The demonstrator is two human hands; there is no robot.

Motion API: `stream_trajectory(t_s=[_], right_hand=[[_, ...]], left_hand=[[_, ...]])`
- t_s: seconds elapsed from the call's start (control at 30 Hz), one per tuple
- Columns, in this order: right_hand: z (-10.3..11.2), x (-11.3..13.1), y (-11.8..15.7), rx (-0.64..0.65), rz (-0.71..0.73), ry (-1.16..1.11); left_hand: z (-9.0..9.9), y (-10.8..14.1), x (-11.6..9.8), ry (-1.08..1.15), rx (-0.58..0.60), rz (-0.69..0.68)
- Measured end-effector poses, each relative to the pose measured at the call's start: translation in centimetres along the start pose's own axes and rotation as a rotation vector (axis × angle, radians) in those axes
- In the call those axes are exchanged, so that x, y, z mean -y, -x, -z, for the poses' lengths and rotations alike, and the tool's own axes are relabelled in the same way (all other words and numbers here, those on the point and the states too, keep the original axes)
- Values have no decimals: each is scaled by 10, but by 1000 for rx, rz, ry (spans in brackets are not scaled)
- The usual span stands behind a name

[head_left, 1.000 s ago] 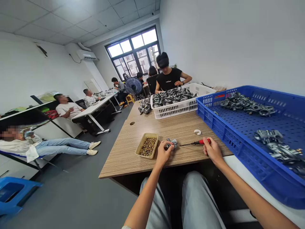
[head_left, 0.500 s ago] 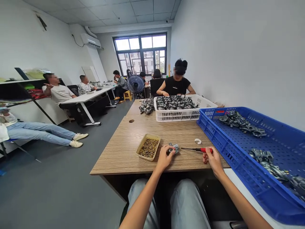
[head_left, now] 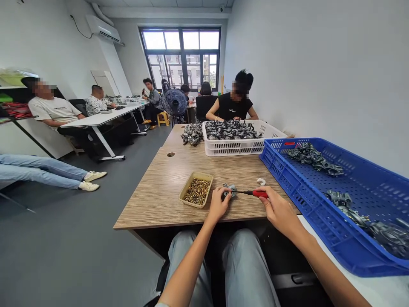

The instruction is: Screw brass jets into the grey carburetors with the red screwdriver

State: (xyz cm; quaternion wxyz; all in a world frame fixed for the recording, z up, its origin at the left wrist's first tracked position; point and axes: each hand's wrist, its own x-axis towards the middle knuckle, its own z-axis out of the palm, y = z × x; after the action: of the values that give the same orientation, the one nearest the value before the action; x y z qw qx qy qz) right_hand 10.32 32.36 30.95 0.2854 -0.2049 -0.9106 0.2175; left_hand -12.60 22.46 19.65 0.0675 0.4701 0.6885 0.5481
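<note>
My left hand (head_left: 219,204) is closed around a small grey metal carburetor (head_left: 233,188), holding it down on the wooden table. In my right hand (head_left: 281,212) is a screwdriver (head_left: 260,194) with a red and black handle, gripped at the handle's end. Its shaft lies nearly level and points left; the tip meets the carburetor by my left fingers, though the exact contact spot is too small to make out. Left of my left hand stands a cream tray (head_left: 182,197) full of small brass jets (head_left: 197,191). A white curved piece (head_left: 261,182) lies beyond the screwdriver.
On my right sits a blue crate (head_left: 287,181) with several carburetors inside. A white crate (head_left: 223,149) heaped with carburetors stands at the table's far end, beside a loose pile (head_left: 192,134). A co-worker (head_left: 233,104) sits behind it. Other people sit further left, near a fan (head_left: 174,102).
My right hand has moved left with the screwdriver, bringing its tip from just beside the carburetor onto it. The left hand keeps its hold. The view has tilted down and turned slightly right.
</note>
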Motion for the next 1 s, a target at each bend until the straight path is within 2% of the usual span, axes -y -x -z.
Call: stream_trajectory(t_s=[0.3, 0.7, 0.9, 1.0], right_hand=[[2, 11, -3, -5, 14, 122], [0, 36, -5, -33, 151, 484], [-1, 51, -5, 24, 53, 608], [4, 56, -4, 101, 20, 569]], left_hand=[[2, 0, -4, -20, 7, -7], [5, 0, -4, -31, 36, -34], [6, 0, -4, -37, 52, -32], [6, -1, -5, -35, 54, -22]])
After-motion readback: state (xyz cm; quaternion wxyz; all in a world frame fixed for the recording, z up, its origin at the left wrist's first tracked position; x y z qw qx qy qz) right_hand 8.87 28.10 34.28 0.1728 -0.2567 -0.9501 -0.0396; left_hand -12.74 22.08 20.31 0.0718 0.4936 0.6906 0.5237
